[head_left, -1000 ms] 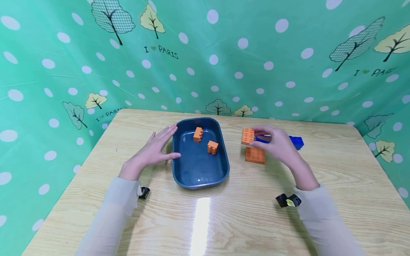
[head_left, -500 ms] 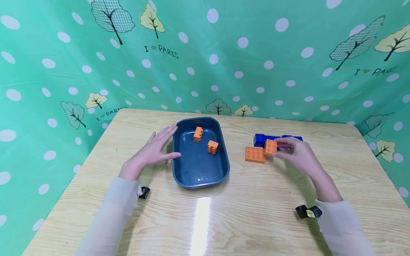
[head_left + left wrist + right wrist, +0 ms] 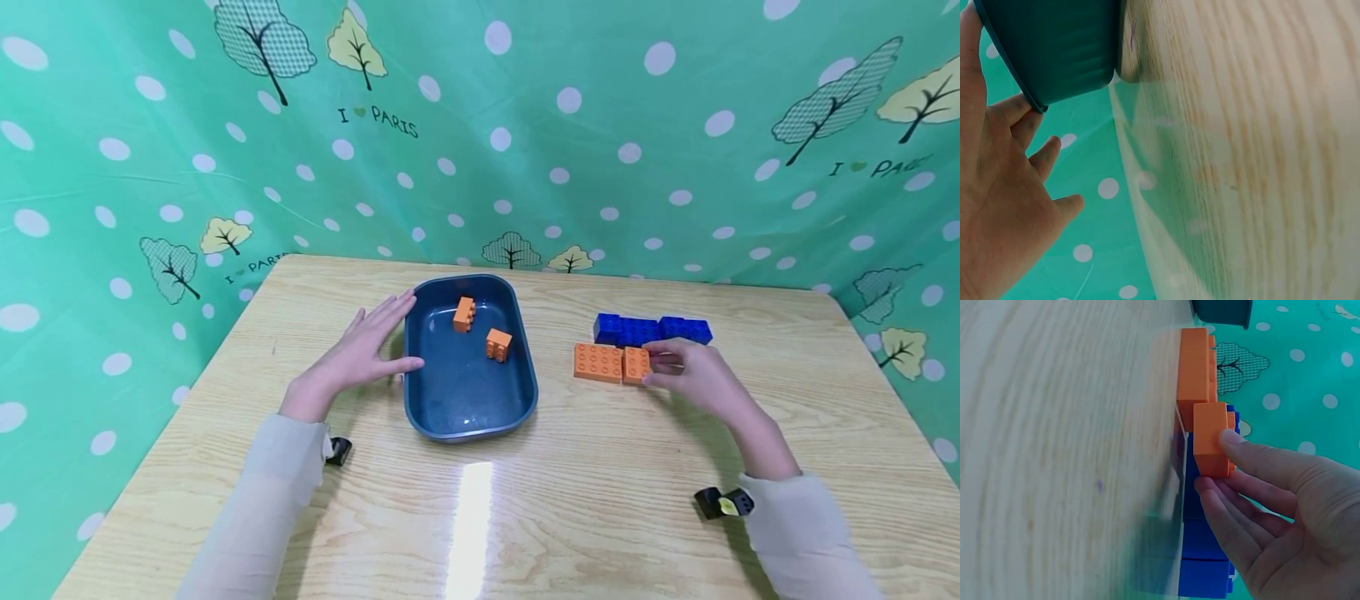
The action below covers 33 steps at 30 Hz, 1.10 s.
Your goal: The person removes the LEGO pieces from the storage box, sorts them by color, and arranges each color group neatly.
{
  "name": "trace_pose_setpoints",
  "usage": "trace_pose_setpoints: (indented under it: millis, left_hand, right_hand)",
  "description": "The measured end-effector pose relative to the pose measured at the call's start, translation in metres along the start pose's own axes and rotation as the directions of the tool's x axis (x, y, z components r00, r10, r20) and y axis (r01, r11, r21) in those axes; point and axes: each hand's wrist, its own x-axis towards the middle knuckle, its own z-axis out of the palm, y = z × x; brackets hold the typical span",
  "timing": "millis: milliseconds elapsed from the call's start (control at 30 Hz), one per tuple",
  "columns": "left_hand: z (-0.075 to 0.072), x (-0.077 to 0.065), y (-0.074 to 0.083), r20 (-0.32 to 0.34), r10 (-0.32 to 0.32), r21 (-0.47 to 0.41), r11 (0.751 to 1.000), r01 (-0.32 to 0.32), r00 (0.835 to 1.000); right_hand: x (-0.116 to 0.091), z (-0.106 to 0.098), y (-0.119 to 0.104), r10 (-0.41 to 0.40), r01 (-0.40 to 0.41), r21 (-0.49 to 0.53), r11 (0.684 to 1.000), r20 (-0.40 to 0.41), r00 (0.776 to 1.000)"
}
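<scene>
My right hand (image 3: 693, 377) pinches an orange toy brick (image 3: 636, 364) between thumb and fingers, studs up. It sits at the right end of a longer orange brick (image 3: 597, 362) on the table. In the right wrist view the pinched brick (image 3: 1211, 439) shows close over the tabletop, with blue bricks (image 3: 1205, 540) behind it. My left hand (image 3: 358, 358) lies with straight, spread fingers against the left rim of a dark blue tub (image 3: 468, 408). The left wrist view shows those fingertips touching the tub's rim (image 3: 1041, 107). Two small orange bricks (image 3: 464, 315) lie inside the tub.
A row of blue bricks (image 3: 637, 332) lies just behind the orange pair. The wooden table (image 3: 570, 500) reaches back to a green dotted cloth (image 3: 450, 192) that hangs along its far side. A bright reflection crosses the tabletop in front of the tub.
My right hand has carried the small orange brick from above the longer one to the right, then down beside its right end. The left hand and tub stay put.
</scene>
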Motion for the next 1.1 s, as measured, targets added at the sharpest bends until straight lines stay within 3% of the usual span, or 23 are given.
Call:
trace_pose_setpoints:
  millis: [633, 867, 1100]
  left_hand:
    - [0.0, 0.0, 0.002, -0.003, -0.002, -0.008, 1.0, 0.002, 1.0]
    - [0.001, 0.0, 0.001, -0.007, 0.006, -0.001, 1.0, -0.006, 1.0]
    - [0.0, 0.0, 0.002, -0.005, 0.002, 0.007, 1.0, -0.002, 1.0]
  right_hand:
    - [0.007, 0.006, 0.0, 0.031, -0.031, -0.02, 0.999, 0.022, 0.999]
    - [0.002, 0.003, -0.001, 0.054, -0.054, 0.0, 0.999, -0.006, 0.999]
    - [-0.001, -0.003, -0.01, 0.012, -0.012, 0.001, 1.0, -0.047, 0.999]
